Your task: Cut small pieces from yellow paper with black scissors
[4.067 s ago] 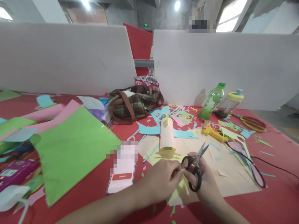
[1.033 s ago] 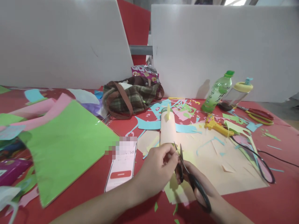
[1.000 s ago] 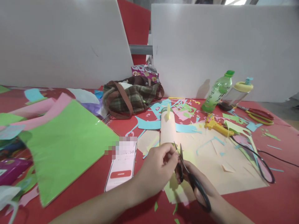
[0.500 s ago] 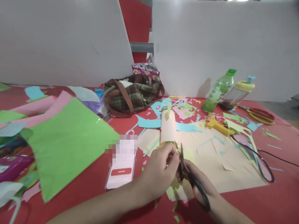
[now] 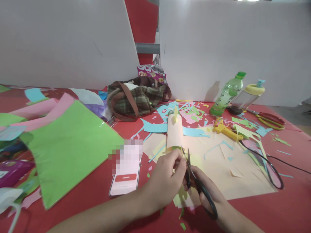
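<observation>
- Your right hand (image 5: 209, 194) is closed through the handles of the black-handled scissors (image 5: 198, 184), blades slightly parted and pointing up and away from you.
- Your left hand (image 5: 166, 178) pinches a small yellow paper piece (image 5: 182, 191) at the blades, fingers curled tight around it.
- Both hands hover over the peach paper sheet (image 5: 218, 171) on the red table (image 5: 279, 210).
- Just behind your hands lies a peach paper roll (image 5: 175, 134); a phone (image 5: 125, 176) lies left of your left wrist.
- A yellow glue gun (image 5: 224, 129) and its black cord (image 5: 262, 165) lie to the right, well apart.
- A green sheet (image 5: 70, 149), plaid bag (image 5: 136, 100) and green bottle (image 5: 227, 94) lie farther off.
</observation>
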